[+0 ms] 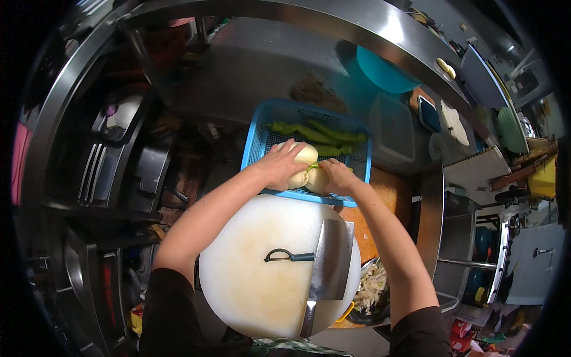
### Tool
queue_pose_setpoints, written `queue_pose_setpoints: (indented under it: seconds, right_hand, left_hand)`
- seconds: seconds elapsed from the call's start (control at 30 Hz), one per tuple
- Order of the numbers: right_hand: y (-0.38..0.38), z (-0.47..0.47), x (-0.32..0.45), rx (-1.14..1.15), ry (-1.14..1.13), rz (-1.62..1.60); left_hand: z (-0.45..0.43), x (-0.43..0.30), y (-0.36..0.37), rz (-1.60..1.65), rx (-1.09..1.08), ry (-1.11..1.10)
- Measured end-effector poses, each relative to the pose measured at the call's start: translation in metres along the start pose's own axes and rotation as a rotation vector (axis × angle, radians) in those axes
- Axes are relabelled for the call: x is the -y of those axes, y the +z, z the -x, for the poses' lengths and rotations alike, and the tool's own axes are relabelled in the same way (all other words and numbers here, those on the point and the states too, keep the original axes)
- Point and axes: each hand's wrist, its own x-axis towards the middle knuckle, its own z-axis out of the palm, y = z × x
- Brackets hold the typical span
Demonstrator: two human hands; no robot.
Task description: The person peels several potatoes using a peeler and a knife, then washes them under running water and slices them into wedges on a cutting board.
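My left hand (pixel 282 164) curves over two pale, smooth root vegetables inside a blue plastic basket (pixel 308 196). Its fingers press on the upper pale vegetable (pixel 307 153), and its thumb side touches the lower pale vegetable (pixel 297 179). Beside it my right hand (pixel 338 176) grips another pale vegetable (pixel 316 179) with a green stub near its top. Long green vegetables (pixel 330 131) lie behind them in the basket. Nearer to me is a round white cutting board (pixel 241 285), bearing a peeler (pixel 290 256) with a dark blue handle and a broad cleaver (pixel 332 263).
A bowl of sliced food (pixel 372 288) stands right of the board on an orange-brown wooden surface (pixel 388 192). Behind the basket are a brown cloth (pixel 316 91) and a turquoise basin (pixel 379 71). A clear plastic container (pixel 392 129) and a phone (pixel 429 114) sit at the right.
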Motion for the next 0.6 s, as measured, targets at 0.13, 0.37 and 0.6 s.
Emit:
queue_pose_setpoints:
  seconds: [0.13, 0.37, 0.6]
  right_hand:
    - [0.016, -0.001, 0.020, -0.078, 0.166, 0.067]
    - [0.017, 0.052, 0.014, -0.615, 0.354, -0.237]
    - [-0.064, 0.270, 0.073, -0.766, 0.414, -0.464]
  left_hand:
    - [-0.027, 0.003, 0.002, -0.127, 0.279, -0.015]
    - [-0.051, 0.001, 0.013, -0.006, 0.265, -0.138]
    - [-0.050, -0.015, -0.001, -0.087, 0.301, -0.286]
